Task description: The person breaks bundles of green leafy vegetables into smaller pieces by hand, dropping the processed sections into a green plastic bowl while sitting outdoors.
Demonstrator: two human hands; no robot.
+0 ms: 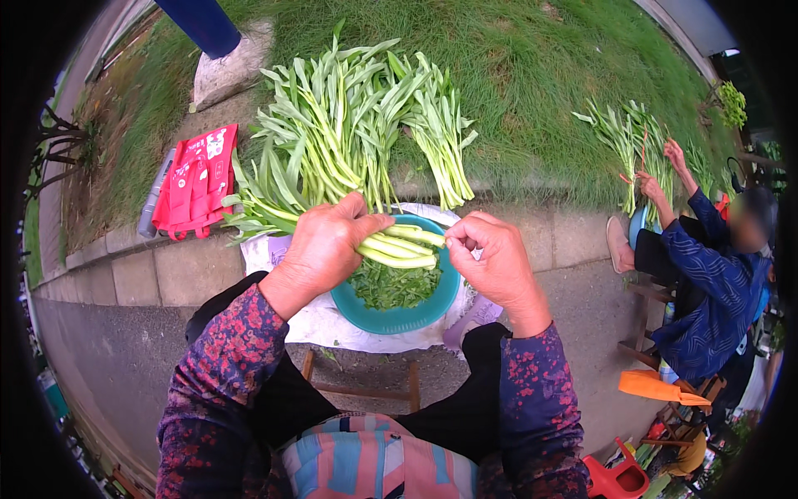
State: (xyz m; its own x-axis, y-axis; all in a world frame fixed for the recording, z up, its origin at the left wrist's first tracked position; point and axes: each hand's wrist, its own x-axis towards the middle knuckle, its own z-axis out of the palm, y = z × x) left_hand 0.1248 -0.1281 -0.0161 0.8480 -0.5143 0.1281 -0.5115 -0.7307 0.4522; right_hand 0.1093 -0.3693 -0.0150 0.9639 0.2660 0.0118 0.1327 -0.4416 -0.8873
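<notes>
My left hand [322, 237] is closed around a bunch of water spinach, its thick pale-green stems [399, 249] pointing right and its leaves [258, 204] trailing to the left. At the cut ends my right hand [495, 256] pinches the tip of one stem between thumb and forefinger. Below the stems sits a teal basin [453, 291] holding chopped green pieces [391, 287]. The basin rests on a white cloth or bag [320, 328] between my knees. Beyond it, larger bunches of water spinach [332, 125] lie on the curb and grass, with another bunch [440, 137] to their right.
A red bag [199, 183] stands on the curb at left, near a blue post [204, 29] on a stone base. To the right another person [706, 274] sits handling greens [623, 145]. A red plastic chair [619, 478] is at lower right, with wooden stool bars [366, 391] before me.
</notes>
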